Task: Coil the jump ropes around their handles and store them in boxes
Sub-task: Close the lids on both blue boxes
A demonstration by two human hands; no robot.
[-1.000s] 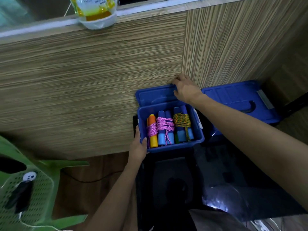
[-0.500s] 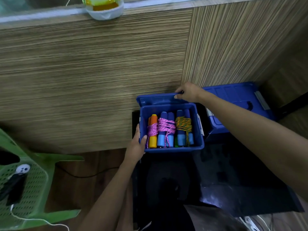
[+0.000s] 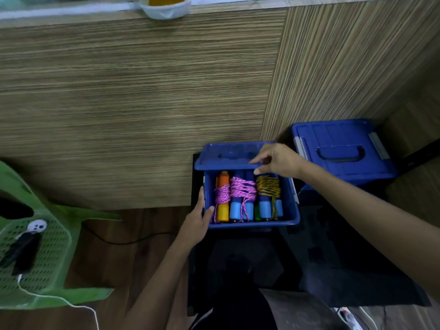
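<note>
Wooden floor and a dark mat lie nearest, with a green plastic chair (image 3: 35, 246) at left. Left hand (image 3: 197, 222) grips the open blue box (image 3: 252, 223) at its near-left corner. Inside, coiled jump ropes (image 3: 242, 194) lie side by side: pink, pink, yellow-green. Right hand (image 3: 278, 160) pinches the lid (image 3: 226, 156), now tilted lower over the box than before. Beyond, a second closed blue box (image 3: 342, 148) stands against striped wood panelling.

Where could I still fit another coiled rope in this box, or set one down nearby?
The open blue box is crowded: three wrapped jump ropes lie side by side, nearly wall to wall. The right hand holds the lid over its back. Free patches: the closed second box top, and wood floor between the green chair and left hand.
</note>
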